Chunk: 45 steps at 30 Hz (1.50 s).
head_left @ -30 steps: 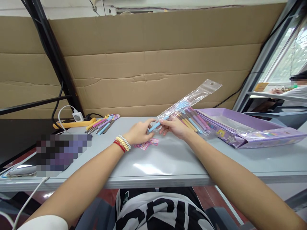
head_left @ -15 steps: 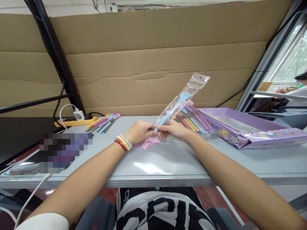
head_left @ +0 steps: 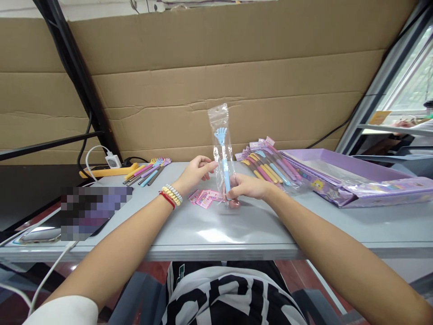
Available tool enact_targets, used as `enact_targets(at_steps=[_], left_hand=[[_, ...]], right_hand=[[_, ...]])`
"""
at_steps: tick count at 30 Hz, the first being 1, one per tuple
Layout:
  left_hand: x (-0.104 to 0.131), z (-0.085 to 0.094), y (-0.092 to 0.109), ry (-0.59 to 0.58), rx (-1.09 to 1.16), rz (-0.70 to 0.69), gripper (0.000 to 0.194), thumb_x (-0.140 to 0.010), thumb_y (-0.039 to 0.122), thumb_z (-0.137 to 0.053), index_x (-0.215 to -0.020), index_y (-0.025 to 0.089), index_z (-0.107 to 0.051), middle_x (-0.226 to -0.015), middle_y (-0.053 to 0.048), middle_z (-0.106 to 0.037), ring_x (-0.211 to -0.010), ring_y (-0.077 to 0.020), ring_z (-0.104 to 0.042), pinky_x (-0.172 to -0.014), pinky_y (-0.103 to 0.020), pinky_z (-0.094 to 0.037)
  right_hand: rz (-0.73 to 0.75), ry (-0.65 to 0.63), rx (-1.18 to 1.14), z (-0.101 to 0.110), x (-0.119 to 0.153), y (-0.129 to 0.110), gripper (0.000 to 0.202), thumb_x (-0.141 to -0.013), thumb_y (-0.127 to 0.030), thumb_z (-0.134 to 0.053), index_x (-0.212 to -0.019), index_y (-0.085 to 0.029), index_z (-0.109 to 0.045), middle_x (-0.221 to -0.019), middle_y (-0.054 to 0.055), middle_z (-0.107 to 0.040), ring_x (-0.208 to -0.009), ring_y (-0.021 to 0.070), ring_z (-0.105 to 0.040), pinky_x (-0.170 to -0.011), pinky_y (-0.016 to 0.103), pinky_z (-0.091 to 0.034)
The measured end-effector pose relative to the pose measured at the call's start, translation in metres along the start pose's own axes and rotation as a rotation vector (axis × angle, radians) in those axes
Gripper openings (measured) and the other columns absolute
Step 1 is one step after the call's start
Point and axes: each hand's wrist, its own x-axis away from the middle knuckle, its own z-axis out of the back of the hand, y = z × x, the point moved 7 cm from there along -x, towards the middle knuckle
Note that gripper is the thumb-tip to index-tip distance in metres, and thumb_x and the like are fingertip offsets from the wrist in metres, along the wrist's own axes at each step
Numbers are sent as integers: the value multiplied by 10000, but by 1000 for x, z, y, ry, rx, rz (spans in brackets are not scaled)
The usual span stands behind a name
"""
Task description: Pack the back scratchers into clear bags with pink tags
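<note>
My right hand [head_left: 248,187] pinches the lower end of a clear plastic bag [head_left: 218,115], which stands nearly upright. Inside it is a light-blue stick [head_left: 225,174] topped by a small spread hand shape. To the left of the bag, my left hand [head_left: 197,171] has its fingers apart and holds nothing. Its thumb tip is close to the bag's edge; whether they touch I cannot tell. Small pink printed cards [head_left: 204,198] lie on the table below and between my hands.
Several bagged coloured sticks [head_left: 270,164] lie right of my right hand, beside an open purple box [head_left: 338,194]. Loose sticks [head_left: 149,171] with hand-shaped ends lie at the back left, near a white charger [head_left: 112,160]. A phone [head_left: 42,233] is on the left; cardboard [head_left: 219,81] stands behind.
The bag has swung from leaning right to nearly upright and moved left, held by my right hand. My left hand has come off the stick's lower end and moved up and left, its fingers opening.
</note>
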Motion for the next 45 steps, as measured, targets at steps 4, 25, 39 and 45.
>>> enact_targets(at_steps=[4,25,39,45], left_hand=[[2,-19,-6,-226,263,90,323,-701,365,-703,-869,137,-548,-809,-23,-594,-656,-103,-554,-620,-273,-438],[-9,9,-23,62,303,90,295,-682,333,-738,-783,135,-545,-714,-9,-574,-645,-113,-549,-565,-266,-485],[0,0,-13,12,276,153,246,-744,242,-688,-915,145,-540,-798,-41,-622,-584,-130,-596,-514,-292,-520],[4,-15,-11,-84,261,155,294,-717,140,-685,-951,152,-507,-780,-21,-614,-629,-150,-623,-518,-285,-526]], right_hand=[[-72,-158,39,-12,1,5,113,-676,-226,-593,-727,-129,-619,-529,-12,-592,-458,97,-517,-482,233,-413],[237,546,698,23,-1,-14,461,-670,-308,-728,-1076,-155,-573,-686,-7,-623,-613,135,-550,-605,252,-391],[298,666,759,23,4,-18,623,-764,-283,-632,-1334,-209,-392,-660,-17,-582,-573,139,-516,-568,243,-358],[282,680,725,25,5,-22,602,-735,-257,-641,-1288,-178,-419,-606,-37,-538,-554,137,-506,-571,244,-370]])
